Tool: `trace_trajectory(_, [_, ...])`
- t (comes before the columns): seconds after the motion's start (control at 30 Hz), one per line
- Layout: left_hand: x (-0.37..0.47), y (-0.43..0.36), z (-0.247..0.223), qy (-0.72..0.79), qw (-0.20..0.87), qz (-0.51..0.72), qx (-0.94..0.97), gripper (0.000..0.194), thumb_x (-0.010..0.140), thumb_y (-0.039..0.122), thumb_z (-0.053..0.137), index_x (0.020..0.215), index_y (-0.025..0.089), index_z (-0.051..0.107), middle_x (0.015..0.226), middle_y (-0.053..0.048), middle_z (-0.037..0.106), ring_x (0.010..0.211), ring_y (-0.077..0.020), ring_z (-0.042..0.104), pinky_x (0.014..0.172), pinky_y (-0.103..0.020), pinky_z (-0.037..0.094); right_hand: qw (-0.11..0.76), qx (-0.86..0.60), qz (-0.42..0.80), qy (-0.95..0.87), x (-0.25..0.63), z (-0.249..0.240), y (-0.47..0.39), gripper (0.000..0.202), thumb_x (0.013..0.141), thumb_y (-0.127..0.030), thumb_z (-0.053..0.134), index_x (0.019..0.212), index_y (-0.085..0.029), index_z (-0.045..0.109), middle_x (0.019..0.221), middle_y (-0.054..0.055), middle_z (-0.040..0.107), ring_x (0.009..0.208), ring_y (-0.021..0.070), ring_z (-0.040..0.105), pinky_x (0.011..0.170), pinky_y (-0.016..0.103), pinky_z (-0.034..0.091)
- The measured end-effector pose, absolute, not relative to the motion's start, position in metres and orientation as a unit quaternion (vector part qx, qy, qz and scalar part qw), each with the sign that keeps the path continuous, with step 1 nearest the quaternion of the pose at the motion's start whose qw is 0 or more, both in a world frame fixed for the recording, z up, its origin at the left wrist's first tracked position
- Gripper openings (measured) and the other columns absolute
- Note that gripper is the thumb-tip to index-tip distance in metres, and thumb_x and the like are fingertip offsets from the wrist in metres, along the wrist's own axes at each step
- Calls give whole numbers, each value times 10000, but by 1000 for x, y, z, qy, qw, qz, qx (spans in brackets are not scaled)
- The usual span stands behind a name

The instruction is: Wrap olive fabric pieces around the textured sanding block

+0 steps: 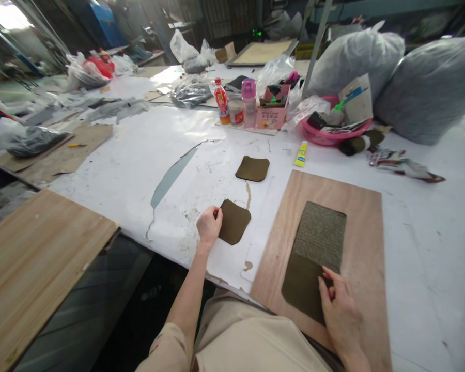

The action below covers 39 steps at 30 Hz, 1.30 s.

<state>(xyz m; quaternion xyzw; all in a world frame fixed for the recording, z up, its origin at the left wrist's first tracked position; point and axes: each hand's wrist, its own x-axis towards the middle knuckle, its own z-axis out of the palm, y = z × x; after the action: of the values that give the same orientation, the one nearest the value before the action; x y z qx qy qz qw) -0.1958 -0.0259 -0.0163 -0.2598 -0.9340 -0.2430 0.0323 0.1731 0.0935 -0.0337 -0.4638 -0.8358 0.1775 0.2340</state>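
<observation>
My left hand [210, 227] pinches the left edge of a small olive-brown fabric piece [235, 222] with cut corners, over the white-covered table. A similar fabric piece [252, 169] lies flat a little beyond it. On the plywood board [275, 248] rests a ribbed grey-green textile piece [321, 230]. Its near end meets or is covered by a smooth olive fabric panel [304, 284]; I cannot tell whether they are joined. My right hand [341, 307] has thumb and forefinger closed at the panel's right edge.
A yellow glue tube [301, 154] lies beyond the board. Farther back stand a red-labelled bottle [220, 101], a pink-lidded bottle [249, 103], a pink box [273, 111] and a pink basket [318, 137]. Large stuffed bags [430, 88] fill the back right. A wooden panel [42, 258] occupies the left.
</observation>
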Motion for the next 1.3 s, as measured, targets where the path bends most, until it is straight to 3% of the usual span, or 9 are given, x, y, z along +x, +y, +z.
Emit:
trace_trajectory(0.2, [-193, -22, -22, -942, 52, -219, -249, 151, 902, 277, 498, 873, 190, 618, 926, -86, 648, 825, -207, 605, 668, -284, 385, 235, -461, 184, -835, 171, -34, 93, 414, 979, -478, 385, 1183, -182, 591, 1006, 94, 671, 650, 163, 571, 630, 301, 477])
trace_trajectory(0.33, [-187, -22, -20, -950, 64, -186, -242, 202, 885, 281, 504, 1023, 167, 600, 991, -103, 606, 929, -250, 583, 741, -323, 418, 235, -451, 190, -840, 169, -28, 87, 317, 985, -366, 398, 1187, -210, 586, 1074, 91, 657, 855, 204, 630, 768, 348, 512])
trace_trajectory(0.43, [-186, -26, -15, -947, 93, -138, -273, 239, 865, 288, 529, 1046, 163, 622, 1061, -133, 584, 1039, -302, 535, 829, -388, 419, 227, -441, 189, -847, 168, -20, 83, 290, 987, -278, 390, 1188, -224, 592, 1128, 92, 636, 985, 215, 625, 848, 357, 505])
trace_trajectory(0.57, [-185, -29, -2, -926, 142, -142, -319, 257, 855, 279, 545, 1071, 176, 639, 1141, -146, 563, 1143, -347, 464, 915, -475, 386, 212, -445, 192, -849, 165, -10, 84, 261, 972, -236, 425, 1143, -222, 623, 1093, 84, 623, 1004, 215, 607, 862, 351, 497])
trace_trajectory(0.67, [-168, -19, 9, -891, 109, -185, -400, 221, 900, 274, 501, 1022, 175, 655, 1048, -127, 593, 1076, -301, 503, 935, -439, 399, 198, -438, 191, -856, 161, -6, 89, 243, 959, -249, 471, 1140, -228, 633, 1086, 90, 607, 1013, 235, 583, 867, 374, 489])
trace_trajectory(0.9, [-67, 24, 11, -688, -104, -242, -676, 172, 948, 227, 480, 996, 204, 643, 967, -65, 615, 943, -208, 558, 848, -323, 452, 170, -448, 173, -860, 153, -6, 98, 187, 933, -258, 550, 1078, -218, 661, 1034, 87, 587, 979, 244, 531, 858, 385, 468])
trace_trajectory(1.17, [-26, 29, -4, -661, -71, -180, -725, 141, 943, 243, 520, 995, 183, 637, 910, -61, 578, 890, -218, 523, 790, -347, 466, 196, -439, 161, -862, 152, -3, 93, 108, 912, -208, 585, 977, -213, 671, 980, 69, 587, 942, 222, 515, 830, 353, 457])
trace_trajectory(1.3, [-27, 23, -5, -662, -99, -202, -715, 104, 940, 243, 527, 922, 194, 617, 910, -49, 571, 896, -208, 529, 797, -341, 478, 226, -416, 114, -873, 153, 0, 87, 99, 896, -156, 592, 905, -224, 664, 1068, 59, 622, 1028, 230, 516, 908, 391, 411])
